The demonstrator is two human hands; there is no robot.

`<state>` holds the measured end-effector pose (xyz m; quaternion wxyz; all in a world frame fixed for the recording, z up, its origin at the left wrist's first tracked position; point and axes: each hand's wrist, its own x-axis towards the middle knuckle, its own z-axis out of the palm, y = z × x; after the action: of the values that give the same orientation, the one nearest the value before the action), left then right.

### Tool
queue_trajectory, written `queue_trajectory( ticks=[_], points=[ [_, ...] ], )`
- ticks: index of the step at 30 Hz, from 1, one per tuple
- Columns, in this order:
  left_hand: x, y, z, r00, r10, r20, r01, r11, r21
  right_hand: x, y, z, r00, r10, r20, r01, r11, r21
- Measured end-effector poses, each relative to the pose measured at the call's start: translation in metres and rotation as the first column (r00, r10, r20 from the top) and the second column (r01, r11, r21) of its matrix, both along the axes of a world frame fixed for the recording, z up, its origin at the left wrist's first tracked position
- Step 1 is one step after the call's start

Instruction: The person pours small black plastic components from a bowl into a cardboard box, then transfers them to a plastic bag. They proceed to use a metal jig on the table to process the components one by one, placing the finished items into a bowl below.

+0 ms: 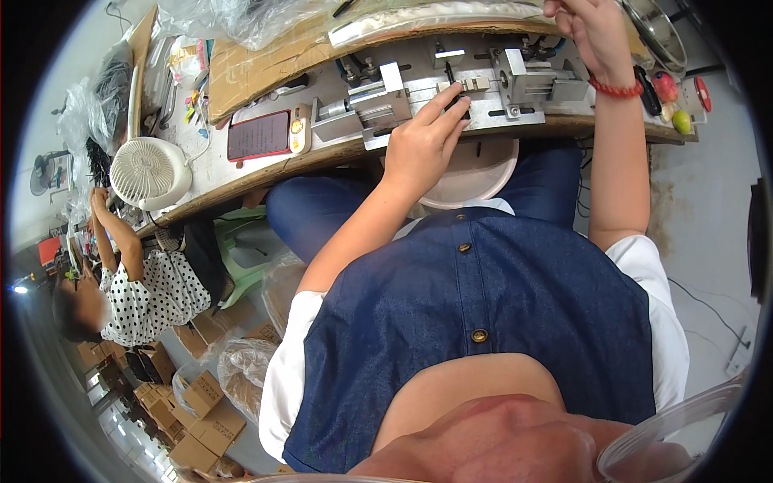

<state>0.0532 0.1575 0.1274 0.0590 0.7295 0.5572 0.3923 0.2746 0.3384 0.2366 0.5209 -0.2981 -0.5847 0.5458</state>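
A metal jig [451,97] of grey blocks and rails is fixed on the workbench's front edge. My left hand [423,141] reaches up to it, fingertips pinched on a small dark part at the middle of the rail. My right hand [592,32] is raised at the top of the view above the jig's right end, fingers curled; what it holds, if anything, is hidden. A red bead bracelet [616,87] circles that wrist. A white round bowl [475,177] rests on my lap under the bench edge.
A phone with a red screen [259,134] and a small white fan [149,171] sit on the bench at left. Cardboard and plastic bags lie behind the jig. Another person in a dotted top [149,290] works at far left. Cardboard boxes [201,394] are stacked on the floor.
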Motion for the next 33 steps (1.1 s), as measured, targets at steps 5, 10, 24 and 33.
queue_trajectory(
  ticks=[5,10,24,33],
  points=[
    [-0.005,-0.001,0.002,1.0,-0.012,-0.016,0.012,1.0,0.021,0.004,-0.043,-0.013,0.971,0.237,0.008,-0.236,0.969,-0.075],
    [-0.033,0.031,0.038,1.0,-0.016,0.019,0.01,0.962,0.273,-0.029,-0.119,-0.046,0.949,0.03,0.313,-0.098,0.974,0.206],
    [-0.132,0.134,0.119,0.859,0.139,-0.493,-0.03,0.975,0.222,-0.05,-0.121,-0.095,0.6,-0.459,0.655,-0.361,0.575,0.734],
    [-0.121,0.121,0.119,0.977,0.162,-0.137,-0.126,0.963,0.236,-0.046,-0.102,-0.068,0.68,-0.404,0.611,-0.311,0.596,0.74]
  ],
)
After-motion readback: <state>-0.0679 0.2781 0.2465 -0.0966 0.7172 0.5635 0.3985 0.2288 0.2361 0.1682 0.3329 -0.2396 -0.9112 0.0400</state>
